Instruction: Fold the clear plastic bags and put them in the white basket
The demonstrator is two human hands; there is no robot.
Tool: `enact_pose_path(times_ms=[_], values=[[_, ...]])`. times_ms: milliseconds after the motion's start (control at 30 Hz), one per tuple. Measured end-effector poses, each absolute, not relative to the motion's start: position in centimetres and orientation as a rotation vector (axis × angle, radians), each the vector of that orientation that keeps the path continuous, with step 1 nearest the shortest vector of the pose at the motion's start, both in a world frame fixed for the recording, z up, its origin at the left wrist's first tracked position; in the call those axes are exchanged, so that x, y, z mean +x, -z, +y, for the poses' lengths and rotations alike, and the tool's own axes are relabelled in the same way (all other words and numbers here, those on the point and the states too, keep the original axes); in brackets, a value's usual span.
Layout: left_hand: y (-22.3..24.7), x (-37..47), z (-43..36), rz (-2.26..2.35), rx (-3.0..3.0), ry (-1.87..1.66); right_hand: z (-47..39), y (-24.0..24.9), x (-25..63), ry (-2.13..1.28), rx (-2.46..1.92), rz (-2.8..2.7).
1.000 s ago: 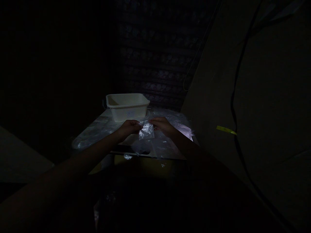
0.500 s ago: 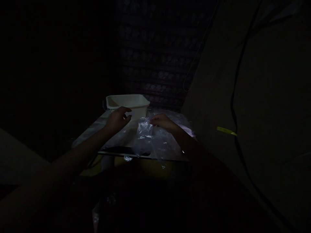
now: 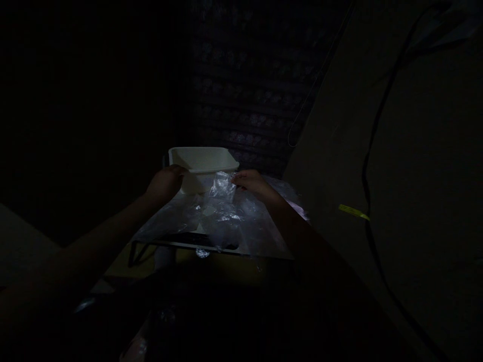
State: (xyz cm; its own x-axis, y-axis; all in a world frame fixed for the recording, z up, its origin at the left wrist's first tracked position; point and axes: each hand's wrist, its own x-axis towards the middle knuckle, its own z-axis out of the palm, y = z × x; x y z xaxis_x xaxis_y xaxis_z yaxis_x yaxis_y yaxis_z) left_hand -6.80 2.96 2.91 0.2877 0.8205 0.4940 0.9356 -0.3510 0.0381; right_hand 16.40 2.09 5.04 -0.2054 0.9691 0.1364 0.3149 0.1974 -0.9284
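The scene is very dark. My right hand [image 3: 251, 182] pinches the upper right edge of a clear plastic bag [image 3: 222, 186], which is crinkled and catches the light. My left hand [image 3: 165, 182] is at the front left of a white plastic tub [image 3: 202, 173], its fingers closed together beside the rim. What the left fingers hold, if anything, is too dark to make out. More clear plastic bags [image 3: 260, 223] lie spread over the small table [image 3: 269, 246], below and around both hands.
Behind the table hangs a dark patterned curtain [image 3: 260, 120]. To the right is a plain wall [image 3: 332, 151] with a black cable [image 3: 365, 176] bearing a yellow tag [image 3: 353, 211]. A shiny crumpled piece [image 3: 203, 253] shows under the table's front edge.
My right hand has raised the clear plastic bag a little. My left hand has moved left, and its fingers, apart before, are now together. The view has shifted slightly.
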Motion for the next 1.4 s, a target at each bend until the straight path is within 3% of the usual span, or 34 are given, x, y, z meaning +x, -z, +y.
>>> enact_pose_path(times_ms=[433, 900, 1133, 1267, 1400], values=[[0.0, -7.6, -1.7, -1.365, -2.354, 0.407, 5.0, -6.9, 12.7, -0.823, -1.140, -1.739], [0.4, -7.5, -2.2, -1.286, -2.360, 0.373, 8.6, -3.2, 7.0, -0.752, -1.366, -2.134], [0.3, -7.6, -2.2, -1.294, -2.369, 0.365, 8.6, -3.0, 7.3, -0.285, -1.361, -2.097], [0.4, -7.6, -2.1, -1.292, -2.361, 0.357, 7.7, -3.2, 6.4, -0.486, -1.179, -2.340], [0.4, -7.5, -1.9, -1.299, -2.347, 0.362, 6.8, -3.0, 5.3, -0.663, -1.272, -2.463]])
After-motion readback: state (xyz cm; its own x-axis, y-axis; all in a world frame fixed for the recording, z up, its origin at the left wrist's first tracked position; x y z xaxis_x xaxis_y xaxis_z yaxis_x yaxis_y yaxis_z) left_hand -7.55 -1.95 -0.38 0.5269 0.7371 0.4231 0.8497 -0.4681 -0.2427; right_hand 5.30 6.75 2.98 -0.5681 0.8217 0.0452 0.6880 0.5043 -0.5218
